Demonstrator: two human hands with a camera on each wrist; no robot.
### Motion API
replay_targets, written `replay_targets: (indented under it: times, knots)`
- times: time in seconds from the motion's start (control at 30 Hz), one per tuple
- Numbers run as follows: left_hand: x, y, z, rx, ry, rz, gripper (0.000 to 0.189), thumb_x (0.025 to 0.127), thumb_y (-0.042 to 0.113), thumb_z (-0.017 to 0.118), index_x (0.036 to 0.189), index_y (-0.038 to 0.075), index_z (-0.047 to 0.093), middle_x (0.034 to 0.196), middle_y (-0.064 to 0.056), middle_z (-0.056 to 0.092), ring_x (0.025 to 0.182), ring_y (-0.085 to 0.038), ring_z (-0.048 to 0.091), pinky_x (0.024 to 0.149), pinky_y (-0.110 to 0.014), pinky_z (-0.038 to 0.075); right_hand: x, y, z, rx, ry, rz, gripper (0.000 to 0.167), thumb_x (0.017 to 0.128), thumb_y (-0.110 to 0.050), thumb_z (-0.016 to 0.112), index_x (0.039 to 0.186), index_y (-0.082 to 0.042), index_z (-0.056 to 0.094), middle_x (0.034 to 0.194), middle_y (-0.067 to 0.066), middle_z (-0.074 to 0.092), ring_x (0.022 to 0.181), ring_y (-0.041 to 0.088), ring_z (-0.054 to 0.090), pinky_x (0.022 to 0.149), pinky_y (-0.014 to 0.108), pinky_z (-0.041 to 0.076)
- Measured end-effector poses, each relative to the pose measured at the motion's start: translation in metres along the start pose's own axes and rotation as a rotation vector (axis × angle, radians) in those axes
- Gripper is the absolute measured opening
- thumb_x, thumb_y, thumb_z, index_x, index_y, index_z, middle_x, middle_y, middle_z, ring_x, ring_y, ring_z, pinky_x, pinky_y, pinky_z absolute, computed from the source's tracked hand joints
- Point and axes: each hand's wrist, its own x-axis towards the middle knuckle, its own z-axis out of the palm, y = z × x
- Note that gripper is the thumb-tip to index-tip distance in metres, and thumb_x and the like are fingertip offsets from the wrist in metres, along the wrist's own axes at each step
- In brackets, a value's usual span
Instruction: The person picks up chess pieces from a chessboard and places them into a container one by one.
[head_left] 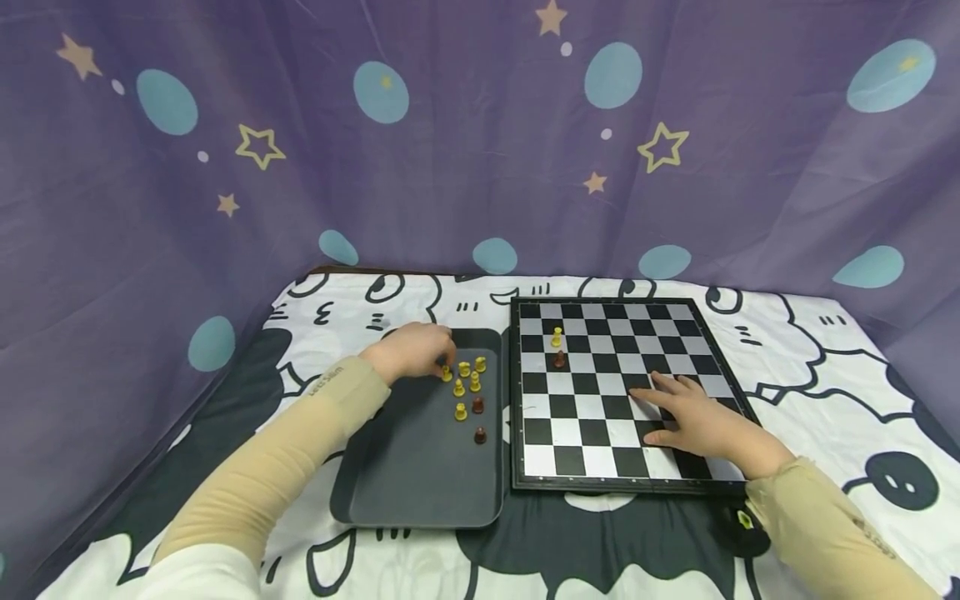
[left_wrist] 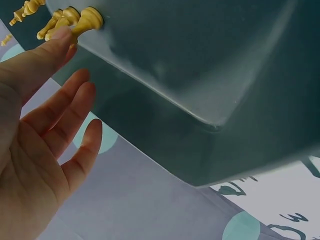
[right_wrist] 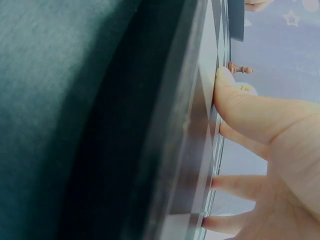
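Observation:
Over the far part of a dark grey tray (head_left: 420, 483), my left hand (head_left: 412, 350) pinches a yellow chess piece (left_wrist: 90, 19) between thumb and forefinger; its other fingers are spread loosely in the left wrist view. The piece's round base faces that camera, and its upper part is partly hidden by the thumb. My right hand (head_left: 693, 417) rests with spread fingers on the right side of a black-and-white chessboard (head_left: 588, 408), holding nothing. A yellow chess piece (head_left: 557, 337) and a brown chess piece (head_left: 559, 359) stand on the board's far left squares.
Several more yellow pieces (head_left: 461, 412) and two brown pieces (head_left: 480, 435) stand along the tray's right side. Tray and board lie side by side on a cartoon-print cloth (head_left: 405, 567). A purple curtain (head_left: 480, 150) hangs behind.

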Motion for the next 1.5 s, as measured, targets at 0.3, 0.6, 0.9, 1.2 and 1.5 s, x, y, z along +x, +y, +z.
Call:
replay_targets:
  times: [0.3,0.6,0.9,1.2,1.5]
  knots:
    - [0.000,0.001,-0.004,0.040,0.095,0.020,0.018,0.074,0.016,0.080,0.090,0.012,0.074,0.090,-0.004,0.063,0.084,-0.022,0.063,0.076,-0.037,0.053,0.000,0.002,-0.002,-0.009,-0.003,0.009,0.066,0.075,-0.038,0.077,0.131,-0.011,0.056,0.139,0.037,0.036,0.121,0.065,0.031,0.091,0.072,0.035]
    - [0.001,0.005,-0.008,0.054,0.141,0.048,0.018,0.076,0.017,0.079,0.093,0.010,0.074,0.090,-0.005,0.063,0.083,-0.021,0.064,0.075,-0.036,0.053,0.001,0.002,-0.001,-0.004,-0.008,0.019,0.065,0.076,-0.037,0.076,0.132,-0.010,0.055,0.140,0.037,0.036,0.123,0.065,0.030,0.092,0.072,0.034]
    - [0.003,0.014,-0.010,0.033,0.139,0.051,0.015,0.083,0.020,0.074,0.094,0.011,0.073,0.093,-0.005,0.065,0.081,-0.019,0.062,0.072,-0.034,0.053,0.000,0.001,0.000,0.006,-0.007,0.016,0.065,0.077,-0.036,0.076,0.133,-0.010,0.055,0.140,0.037,0.035,0.123,0.065,0.030,0.093,0.073,0.033]
    - [0.013,0.026,-0.011,0.002,0.153,0.041,0.015,0.086,0.021,0.070,0.098,0.011,0.073,0.095,-0.004,0.065,0.082,-0.017,0.062,0.073,-0.033,0.053,0.000,0.002,0.000,-0.006,0.001,0.003,0.066,0.075,-0.038,0.077,0.132,-0.011,0.055,0.139,0.037,0.036,0.121,0.066,0.031,0.091,0.073,0.035]
    - [0.028,0.042,-0.019,0.004,0.163,0.050,0.014,0.087,0.023,0.069,0.097,0.013,0.073,0.095,-0.002,0.065,0.083,-0.017,0.063,0.077,-0.034,0.053,0.000,0.000,0.000,0.002,0.004,0.004,0.065,0.076,-0.036,0.076,0.132,-0.010,0.056,0.140,0.037,0.036,0.122,0.065,0.031,0.091,0.072,0.035]
